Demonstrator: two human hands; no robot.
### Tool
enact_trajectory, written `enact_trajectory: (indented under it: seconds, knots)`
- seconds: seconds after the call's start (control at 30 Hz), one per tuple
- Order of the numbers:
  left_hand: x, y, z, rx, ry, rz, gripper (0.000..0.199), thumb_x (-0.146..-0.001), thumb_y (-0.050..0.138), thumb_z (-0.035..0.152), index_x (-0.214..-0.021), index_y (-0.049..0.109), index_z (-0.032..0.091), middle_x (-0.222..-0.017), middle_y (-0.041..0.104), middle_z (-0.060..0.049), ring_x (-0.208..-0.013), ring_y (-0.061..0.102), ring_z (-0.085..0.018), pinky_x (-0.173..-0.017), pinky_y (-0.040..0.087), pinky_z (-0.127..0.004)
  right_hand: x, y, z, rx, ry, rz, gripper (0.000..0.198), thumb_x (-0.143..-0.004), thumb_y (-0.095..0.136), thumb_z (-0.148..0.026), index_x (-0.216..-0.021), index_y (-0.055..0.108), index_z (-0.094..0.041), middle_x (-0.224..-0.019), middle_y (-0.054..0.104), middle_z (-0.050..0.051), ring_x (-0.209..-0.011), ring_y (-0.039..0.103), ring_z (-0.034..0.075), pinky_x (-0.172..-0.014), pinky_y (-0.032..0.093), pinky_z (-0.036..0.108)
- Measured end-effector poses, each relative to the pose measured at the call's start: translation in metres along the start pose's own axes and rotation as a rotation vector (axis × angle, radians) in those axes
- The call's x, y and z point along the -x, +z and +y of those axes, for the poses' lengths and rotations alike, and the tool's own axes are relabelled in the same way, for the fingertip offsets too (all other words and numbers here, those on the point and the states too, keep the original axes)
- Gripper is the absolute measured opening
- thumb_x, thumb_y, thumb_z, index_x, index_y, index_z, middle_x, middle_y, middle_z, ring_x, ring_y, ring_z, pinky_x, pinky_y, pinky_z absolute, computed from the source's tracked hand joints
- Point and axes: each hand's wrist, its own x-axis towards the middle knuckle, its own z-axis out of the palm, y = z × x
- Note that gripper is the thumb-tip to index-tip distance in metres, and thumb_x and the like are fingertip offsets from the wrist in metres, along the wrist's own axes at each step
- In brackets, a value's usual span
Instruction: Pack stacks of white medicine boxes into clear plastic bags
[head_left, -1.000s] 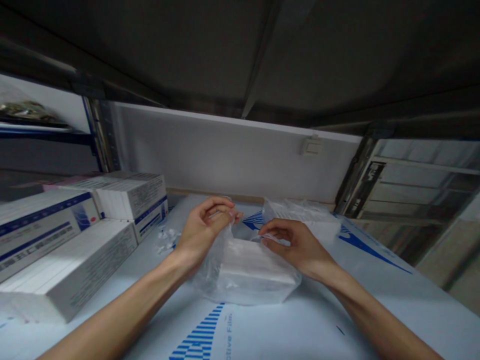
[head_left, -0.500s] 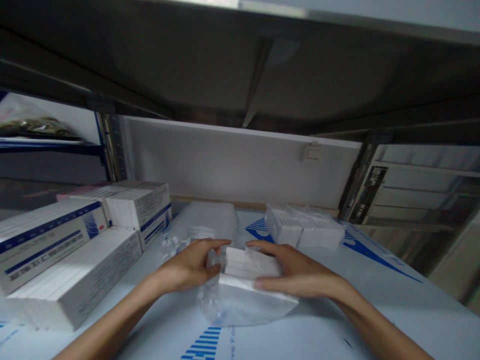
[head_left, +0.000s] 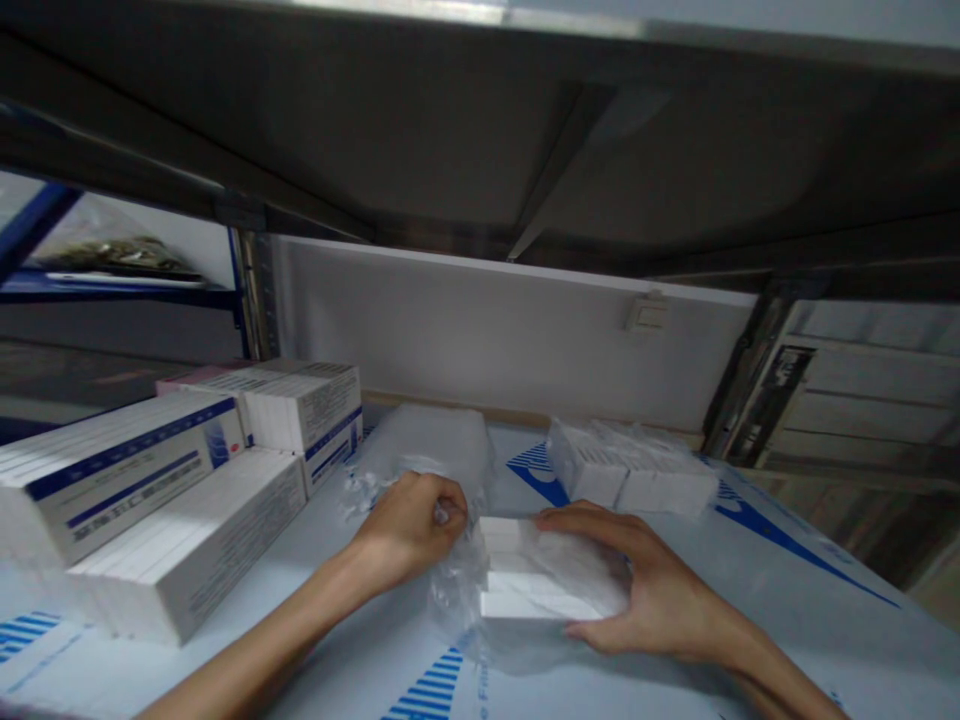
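A small stack of white boxes lies in a clear plastic bag on the film-covered shelf. My right hand grips the stack from its right side, thumb at the near edge and fingers over the far edge, with the plastic in between. To the left of the boxes, my left hand is closed, its fingers curled on a bunched part of the bag. Just behind the left hand lies a pile of clear plastic bags.
Rows of white and blue medicine boxes stand on the left. Bagged white boxes sit at the back right. A metal shelf hangs low overhead, with metal posts at the sides and a white wall behind.
My left hand has gone from open fingers to a closed grip on the bag. The right hand has moved right with the boxes, now holding them by their right side. The view has shifted slightly.
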Motion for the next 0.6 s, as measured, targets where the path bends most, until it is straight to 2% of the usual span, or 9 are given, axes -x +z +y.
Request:
enact_trajectory:
  seconds: [0.1, 0.2, 0.27, 0.37, 0.47, 0.53, 0.6]
  knots:
    - [0.000, 0.000, -0.004, 0.039, 0.054, -0.003, 0.028, -0.072, 0.051, 0.015, -0.092, 0.070, 0.020, -0.074, 0.068, -0.002, -0.066, 0.056, -0.016, -0.065, 0.037, -0.030, 0.006, 0.005, 0.010, -0.074, -0.021, 0.108, 0.069, -0.061, 0.086, -0.035, -0.127, 0.067, -0.029, -0.126, 0.071, 0.008, -0.116, 0.067, 0.032, -0.099, 0.054, 0.048]
    - [-0.001, -0.001, -0.008, 0.085, 0.116, -0.031, 0.019, -0.071, 0.049, 0.014, -0.080, 0.065, 0.021, -0.067, 0.062, 0.001, -0.063, 0.052, -0.014, -0.064, 0.035, -0.028, 0.011, 0.007, 0.020, -0.158, -0.045, 0.164, 0.067, -0.062, 0.088, -0.045, -0.124, 0.067, -0.029, -0.126, 0.071, 0.010, -0.116, 0.067, 0.031, -0.100, 0.054, 0.048]
    - [-0.003, 0.000, -0.009, 0.102, 0.105, -0.032, 0.015, -0.071, 0.048, 0.015, -0.071, 0.062, 0.020, -0.068, 0.062, 0.000, -0.066, 0.054, -0.015, -0.064, 0.036, -0.029, 0.013, 0.007, 0.021, -0.174, -0.081, 0.160, 0.067, -0.062, 0.089, -0.047, -0.122, 0.068, -0.030, -0.125, 0.072, 0.009, -0.115, 0.068, 0.030, -0.098, 0.055, 0.045]
    - [-0.004, 0.002, -0.008, 0.127, 0.059, -0.069, 0.013, -0.067, 0.050, 0.017, -0.066, 0.063, 0.018, -0.068, 0.063, -0.002, -0.067, 0.057, -0.016, -0.064, 0.038, -0.029, 0.013, 0.008, 0.017, -0.113, -0.129, 0.196, 0.058, -0.063, 0.089, -0.040, -0.116, 0.070, -0.031, -0.123, 0.073, 0.007, -0.113, 0.069, 0.028, -0.095, 0.057, 0.042]
    - [0.000, 0.006, -0.007, 0.189, 0.023, -0.158, 0.011, -0.064, 0.055, 0.019, -0.068, 0.065, 0.018, -0.066, 0.062, 0.000, -0.065, 0.056, -0.015, -0.060, 0.038, -0.028, 0.014, 0.010, 0.012, -0.029, -0.178, 0.311, 0.050, -0.063, 0.088, -0.033, -0.111, 0.072, -0.031, -0.122, 0.074, 0.006, -0.111, 0.070, 0.027, -0.091, 0.059, 0.040]
    - [0.004, 0.009, -0.007, 0.233, 0.003, -0.161, 0.008, -0.066, 0.060, 0.023, -0.069, 0.066, 0.018, -0.064, 0.061, 0.001, -0.062, 0.055, -0.014, -0.057, 0.036, -0.026, 0.016, 0.010, 0.011, 0.025, -0.199, 0.383, 0.049, -0.064, 0.087, -0.034, -0.110, 0.072, -0.030, -0.120, 0.075, 0.007, -0.109, 0.071, 0.028, -0.090, 0.060, 0.040]
    - [0.006, 0.011, -0.008, 0.280, 0.012, -0.138, 0.014, -0.072, 0.064, 0.031, -0.068, 0.064, 0.018, -0.061, 0.058, 0.002, -0.060, 0.052, -0.013, -0.053, 0.033, -0.026, 0.019, 0.010, 0.010, 0.074, -0.226, 0.438, 0.048, -0.065, 0.088, -0.039, -0.109, 0.073, -0.029, -0.117, 0.077, 0.008, -0.107, 0.073, 0.028, -0.089, 0.061, 0.040]
